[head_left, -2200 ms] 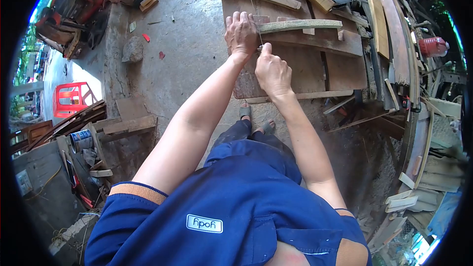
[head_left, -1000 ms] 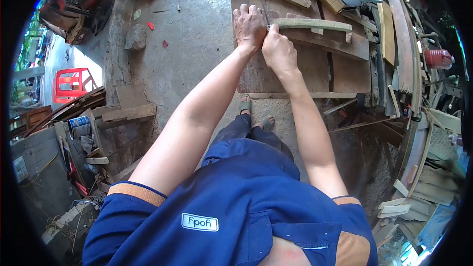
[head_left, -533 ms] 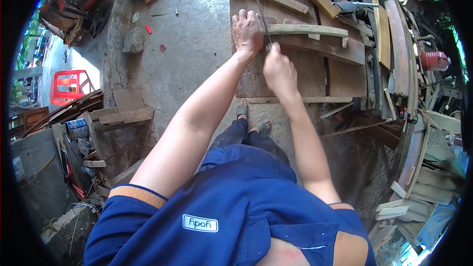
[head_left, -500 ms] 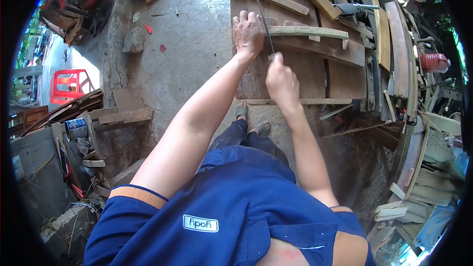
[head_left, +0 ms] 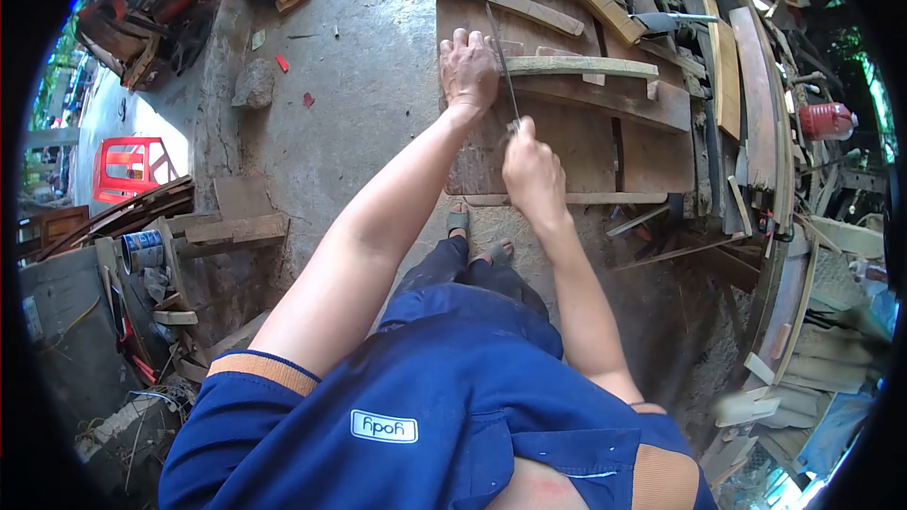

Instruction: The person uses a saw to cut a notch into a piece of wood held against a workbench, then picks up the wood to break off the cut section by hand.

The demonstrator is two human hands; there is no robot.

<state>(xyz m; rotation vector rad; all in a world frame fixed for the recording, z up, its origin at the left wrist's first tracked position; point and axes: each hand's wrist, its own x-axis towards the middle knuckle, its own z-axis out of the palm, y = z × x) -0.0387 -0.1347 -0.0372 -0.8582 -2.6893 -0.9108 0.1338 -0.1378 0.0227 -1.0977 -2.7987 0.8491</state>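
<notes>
A thin saw (head_left: 504, 66) runs lengthwise across the left end of a pale, slightly curved wood strip (head_left: 586, 66). My right hand (head_left: 535, 170) is closed round the saw's near end. On the other side of the blade, my left hand (head_left: 470, 71) presses on the left end of the wood, its fingers bent over it; the part under the palm is hidden. The strip lies over a darker board (head_left: 614, 102) on the wooden bench top (head_left: 567, 151).
More wood strips (head_left: 510, 5) lie at the far side of the bench. Planks (head_left: 727, 76) and a red bottle (head_left: 828, 121) are on the right. At left are a red plastic chair (head_left: 128, 168), a can (head_left: 143, 250) and a stone (head_left: 255, 81).
My right hand has pulled the saw a little toward my body. The view has shifted slightly; my left hand stays at the wood's end.
</notes>
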